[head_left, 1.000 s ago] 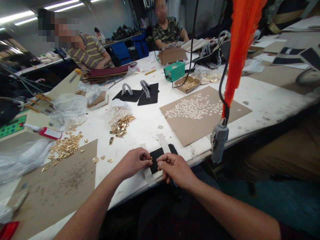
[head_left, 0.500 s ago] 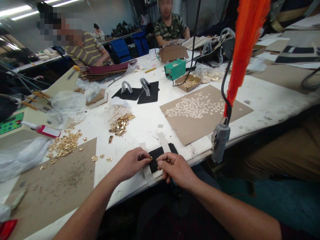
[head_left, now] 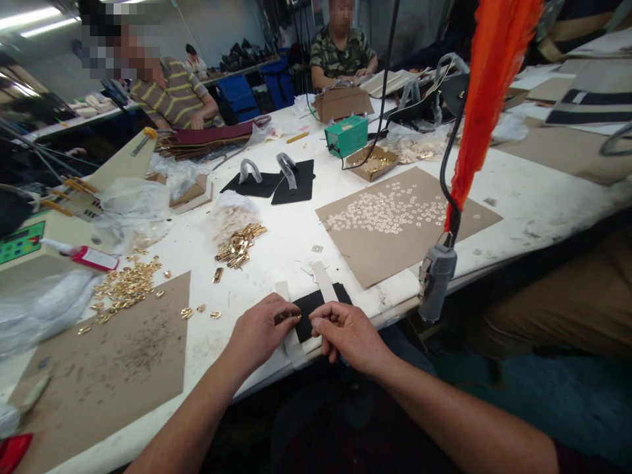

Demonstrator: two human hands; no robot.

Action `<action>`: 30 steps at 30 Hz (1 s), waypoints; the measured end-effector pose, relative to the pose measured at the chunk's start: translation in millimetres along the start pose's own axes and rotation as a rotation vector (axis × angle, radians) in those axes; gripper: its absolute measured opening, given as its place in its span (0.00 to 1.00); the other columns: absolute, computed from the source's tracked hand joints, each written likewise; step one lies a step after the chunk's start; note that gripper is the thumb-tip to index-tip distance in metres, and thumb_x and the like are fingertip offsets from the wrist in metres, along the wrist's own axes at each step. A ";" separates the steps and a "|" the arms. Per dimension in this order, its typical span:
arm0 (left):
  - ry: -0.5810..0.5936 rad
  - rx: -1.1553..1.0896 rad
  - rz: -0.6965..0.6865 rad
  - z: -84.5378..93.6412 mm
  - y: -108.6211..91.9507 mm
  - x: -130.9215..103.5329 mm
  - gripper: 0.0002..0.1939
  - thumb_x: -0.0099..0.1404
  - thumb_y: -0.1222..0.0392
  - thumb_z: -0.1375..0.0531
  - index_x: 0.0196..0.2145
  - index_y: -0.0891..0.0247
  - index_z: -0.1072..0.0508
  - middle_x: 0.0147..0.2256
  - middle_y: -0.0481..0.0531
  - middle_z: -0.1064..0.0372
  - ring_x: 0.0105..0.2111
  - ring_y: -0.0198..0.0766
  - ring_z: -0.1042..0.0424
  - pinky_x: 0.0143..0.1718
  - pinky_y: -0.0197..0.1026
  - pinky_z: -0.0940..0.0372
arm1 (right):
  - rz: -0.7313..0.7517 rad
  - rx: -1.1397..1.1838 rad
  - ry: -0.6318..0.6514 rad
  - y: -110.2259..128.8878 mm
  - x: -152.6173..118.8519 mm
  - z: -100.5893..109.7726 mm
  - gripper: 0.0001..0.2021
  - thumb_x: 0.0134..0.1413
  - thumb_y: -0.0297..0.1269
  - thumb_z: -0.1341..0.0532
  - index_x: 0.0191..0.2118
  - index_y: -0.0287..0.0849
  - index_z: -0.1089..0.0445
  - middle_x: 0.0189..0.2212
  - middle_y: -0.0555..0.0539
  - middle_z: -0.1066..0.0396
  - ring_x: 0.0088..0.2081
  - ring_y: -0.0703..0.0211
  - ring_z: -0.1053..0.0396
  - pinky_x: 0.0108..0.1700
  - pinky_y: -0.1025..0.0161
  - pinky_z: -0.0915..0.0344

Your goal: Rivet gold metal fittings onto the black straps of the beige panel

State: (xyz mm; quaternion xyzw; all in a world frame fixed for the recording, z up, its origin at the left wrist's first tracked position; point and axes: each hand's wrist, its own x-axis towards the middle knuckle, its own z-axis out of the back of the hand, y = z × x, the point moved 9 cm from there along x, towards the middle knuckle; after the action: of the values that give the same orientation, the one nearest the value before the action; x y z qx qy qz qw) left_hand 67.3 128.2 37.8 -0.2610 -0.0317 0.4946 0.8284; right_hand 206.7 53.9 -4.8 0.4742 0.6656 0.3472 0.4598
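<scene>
My left hand (head_left: 261,327) is closed, thumb and forefinger pinching a small gold metal fitting (head_left: 299,317) over a black panel (head_left: 307,301). The panel lies at the table's near edge, with pale strips (head_left: 323,280) beside and across it. Over the panel's right part is my right hand (head_left: 349,334), its fingers curled in; whether they hold anything I cannot make out. Loose gold fittings (head_left: 216,315) lie left of my left hand, by a larger gold pile (head_left: 131,283). Gold rectangular plates (head_left: 241,243) spill from a clear bag.
A grey hand tool (head_left: 437,282) hangs by an orange cloth (head_left: 481,112) at my right. Many pale washers cover a brown board (head_left: 365,263). Farther back are handled black pieces (head_left: 296,191), a green box (head_left: 347,136) and a cardboard tray (head_left: 370,172). Two people sit across the table.
My left forearm and wrist have shifted slightly right, and the gold fitting in my fingers sits a touch lower. My right hand has barely moved.
</scene>
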 end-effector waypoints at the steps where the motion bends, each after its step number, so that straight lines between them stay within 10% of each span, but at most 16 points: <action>1: -0.009 0.014 0.010 -1.1 0.9 -2.4 0.10 0.68 0.54 0.40 0.41 0.52 0.18 0.41 0.48 0.26 0.38 0.39 0.26 0.42 0.41 0.36 | 0.000 0.001 0.001 -0.2 -0.1 0.0 0.15 0.57 0.47 0.35 0.41 0.38 0.27 0.30 0.50 0.27 0.21 0.69 0.33 0.19 0.73 0.36; 11: -0.027 0.190 0.139 -1.2 -0.8 -21.2 0.12 0.73 0.53 0.43 0.47 0.47 0.21 0.44 0.44 0.25 0.42 0.37 0.24 0.39 0.39 0.38 | -0.024 -0.050 -0.039 -3.3 -1.4 -1.8 0.19 0.54 0.50 0.35 0.42 0.37 0.27 0.29 0.49 0.26 0.20 0.68 0.34 0.19 0.72 0.37; 30: -0.087 0.310 -0.063 15.5 -18.0 -24.7 0.08 0.68 0.58 0.40 0.39 0.52 0.20 0.39 0.48 0.25 0.43 0.43 0.24 0.36 0.40 0.39 | 0.049 -0.157 -0.063 -4.4 -0.9 -18.1 0.23 0.51 0.53 0.34 0.40 0.36 0.30 0.28 0.49 0.27 0.19 0.68 0.35 0.18 0.71 0.39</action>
State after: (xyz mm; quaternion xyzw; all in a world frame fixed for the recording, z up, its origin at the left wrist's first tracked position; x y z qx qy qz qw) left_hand 64.4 107.0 64.6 -0.1074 0.0012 0.4779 0.8718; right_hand 188.4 51.2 -2.4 0.4637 0.6098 0.3944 0.5075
